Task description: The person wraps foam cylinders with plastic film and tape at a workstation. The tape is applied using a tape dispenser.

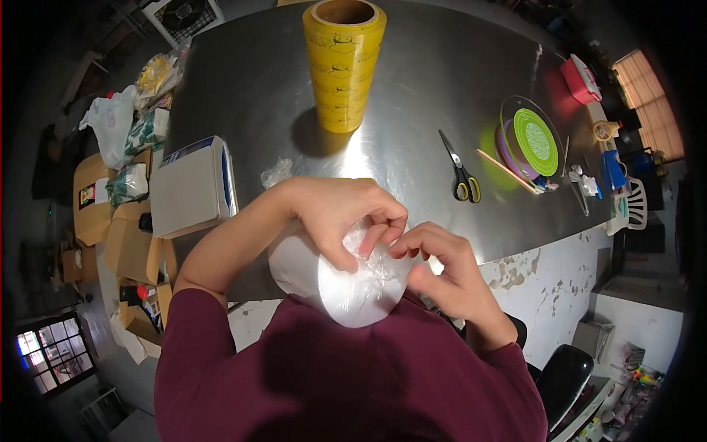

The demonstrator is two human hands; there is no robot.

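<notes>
A clear plastic bag (346, 291) with something white inside is held close to my chest, over the near edge of the steel table (412, 81). My left hand (335, 214) wraps over the top of the bag, its fingers pinching the crumpled mouth. From the right, my right hand (442, 261) pinches the same gathered plastic with thumb and fingers. Both hands meet at the bag's opening. My maroon sleeves fill the bottom of the view.
A tall yellow roll of film (344, 62) stands upright mid-table. Scissors (462, 169) lie to the right, near green and purple lids (534, 140) and a stick (504, 171). A white scale (193, 188) sits at the left edge. Boxes and bags crowd the floor at left.
</notes>
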